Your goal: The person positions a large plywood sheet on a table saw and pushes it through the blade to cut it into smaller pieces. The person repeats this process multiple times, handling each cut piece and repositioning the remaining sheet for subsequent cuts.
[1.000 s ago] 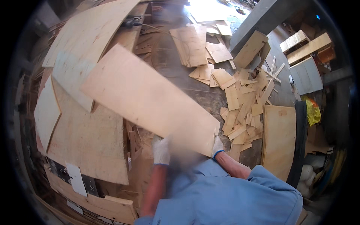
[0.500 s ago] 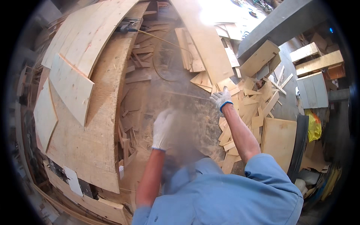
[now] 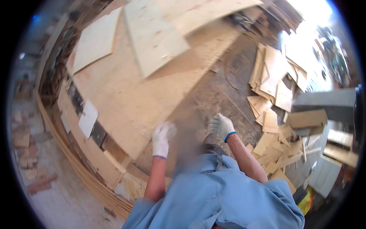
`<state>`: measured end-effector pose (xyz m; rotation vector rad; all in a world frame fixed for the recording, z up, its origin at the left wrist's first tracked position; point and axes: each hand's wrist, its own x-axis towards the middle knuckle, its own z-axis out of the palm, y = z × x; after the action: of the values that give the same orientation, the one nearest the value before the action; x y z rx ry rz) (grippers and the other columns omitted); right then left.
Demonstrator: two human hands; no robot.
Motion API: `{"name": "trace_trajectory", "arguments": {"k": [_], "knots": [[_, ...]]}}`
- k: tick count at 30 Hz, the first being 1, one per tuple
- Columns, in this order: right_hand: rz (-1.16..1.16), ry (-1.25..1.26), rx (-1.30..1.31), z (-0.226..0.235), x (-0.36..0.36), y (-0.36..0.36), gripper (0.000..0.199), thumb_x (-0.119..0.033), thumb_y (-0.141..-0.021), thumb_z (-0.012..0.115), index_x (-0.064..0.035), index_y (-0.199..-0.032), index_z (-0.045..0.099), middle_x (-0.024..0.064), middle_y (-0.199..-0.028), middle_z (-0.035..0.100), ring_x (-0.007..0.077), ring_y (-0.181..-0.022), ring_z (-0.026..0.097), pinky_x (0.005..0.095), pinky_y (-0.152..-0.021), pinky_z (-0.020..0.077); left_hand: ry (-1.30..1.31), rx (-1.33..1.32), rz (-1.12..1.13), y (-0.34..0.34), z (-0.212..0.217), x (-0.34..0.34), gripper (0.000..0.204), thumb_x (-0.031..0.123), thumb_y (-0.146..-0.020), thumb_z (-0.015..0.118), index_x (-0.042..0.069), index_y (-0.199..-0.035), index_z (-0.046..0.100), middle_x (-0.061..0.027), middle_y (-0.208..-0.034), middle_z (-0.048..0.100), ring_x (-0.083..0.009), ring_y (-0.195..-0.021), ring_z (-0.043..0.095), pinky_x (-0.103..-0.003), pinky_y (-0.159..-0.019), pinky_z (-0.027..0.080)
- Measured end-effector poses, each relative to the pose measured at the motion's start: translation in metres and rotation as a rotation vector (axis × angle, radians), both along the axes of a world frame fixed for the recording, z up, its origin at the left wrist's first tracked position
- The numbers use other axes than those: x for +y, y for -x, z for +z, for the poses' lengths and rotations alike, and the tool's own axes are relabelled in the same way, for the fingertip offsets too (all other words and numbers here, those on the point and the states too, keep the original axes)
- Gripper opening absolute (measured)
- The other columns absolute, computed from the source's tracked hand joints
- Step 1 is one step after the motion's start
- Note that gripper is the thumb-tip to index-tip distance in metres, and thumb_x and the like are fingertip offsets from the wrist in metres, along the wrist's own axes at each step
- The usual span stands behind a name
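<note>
My left hand (image 3: 163,138), in a white knit glove, hangs beside the near edge of the plywood-topped bench (image 3: 164,103). Its fingers look bent but are smeared by motion, and I see nothing held. My right hand (image 3: 222,126), in a similar glove with a blue cuff, is over the dusty floor (image 3: 240,118), in front of my body. Its fingers are loosely bent with nothing visible in them. On the bench lie a pale plywood panel (image 3: 154,42), a smaller panel (image 3: 97,40) and a large sheet (image 3: 206,11). A grey blur covers the space between my hands.
Plywood offcuts (image 3: 276,149) are heaped on the floor to the right, near stacked board pieces (image 3: 270,70). A grey beam (image 3: 324,105) stands behind them. A thin hose (image 3: 227,76) curves across the floor. Long wooden strips (image 3: 76,168) run along the bench's left side.
My view has swung left toward the bench. My right hand has come away from a long board and drawn in near my body. That board no longer shows there. My left hand is nearer the bench.
</note>
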<state>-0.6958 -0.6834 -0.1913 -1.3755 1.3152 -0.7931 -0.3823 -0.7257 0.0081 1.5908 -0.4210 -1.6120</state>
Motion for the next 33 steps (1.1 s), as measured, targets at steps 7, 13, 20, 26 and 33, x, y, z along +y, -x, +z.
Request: {"name": "trace_trajectory", "arguments": {"k": [7,13,20,26,33], "knots": [[-0.020,-0.074,-0.204,0.096,-0.153,-0.077,0.042,-0.038,-0.100,0.049,0.0005,-0.117,0.050,0.0171,-0.103,0.064,0.0286,-0.086,0.064,0.0417,-0.072,0.0553,0.184,-0.069,-0.001,-0.060,-0.027,-0.094,0.029,0.022,-0.097,0.058,0.000,-0.115,0.061,-0.0096,-0.104,0.068,-0.0160,-0.098,0.064,-0.032,-0.080,0.053],[-0.670,-0.508,-0.822,0.188,-0.279,-0.108,0.066,-0.044,-0.099,0.050,0.0054,-0.139,0.034,0.0243,-0.136,0.047,0.0352,-0.116,0.054,0.0468,-0.096,0.0478,0.234,-0.150,-0.036,-0.090,-0.046,-0.152,0.038,0.032,-0.095,0.051,-0.001,-0.110,0.063,-0.0102,-0.106,0.066,-0.0199,-0.100,0.060,-0.033,-0.089,0.046],[-0.263,-0.129,-0.465,0.155,-0.367,-0.068,0.051,-0.040,-0.097,0.056,0.0018,-0.125,0.055,0.0153,-0.119,0.063,0.0293,-0.104,0.062,0.0443,-0.088,0.0529,0.186,-0.018,0.115,-0.106,-0.075,-0.187,0.035,0.023,-0.098,0.055,-0.001,-0.123,0.053,-0.0150,-0.105,0.067,-0.0258,-0.091,0.068,-0.037,-0.077,0.056],[-0.317,-0.394,-0.250,0.201,-0.399,-0.083,0.041,-0.038,-0.094,0.062,-0.0020,-0.112,0.065,0.0050,-0.093,0.067,0.0157,-0.076,0.065,0.0325,-0.058,0.0536,0.080,0.036,0.256,-0.079,-0.039,-0.198,0.036,0.033,-0.097,0.051,0.002,-0.112,0.062,-0.0101,-0.102,0.066,-0.0218,-0.091,0.065,-0.036,-0.085,0.050],[-0.039,-0.220,0.019,0.200,-0.411,-0.073,0.036,-0.032,-0.088,0.064,0.0033,-0.086,0.068,0.0012,-0.075,0.061,0.0084,-0.073,0.054,0.0290,-0.064,0.0449,0.187,0.271,0.382,-0.056,-0.066,-0.196,0.039,0.033,-0.101,0.042,0.002,-0.123,0.055,-0.0155,-0.118,0.063,-0.0277,-0.106,0.062,-0.042,-0.094,0.048]]}}
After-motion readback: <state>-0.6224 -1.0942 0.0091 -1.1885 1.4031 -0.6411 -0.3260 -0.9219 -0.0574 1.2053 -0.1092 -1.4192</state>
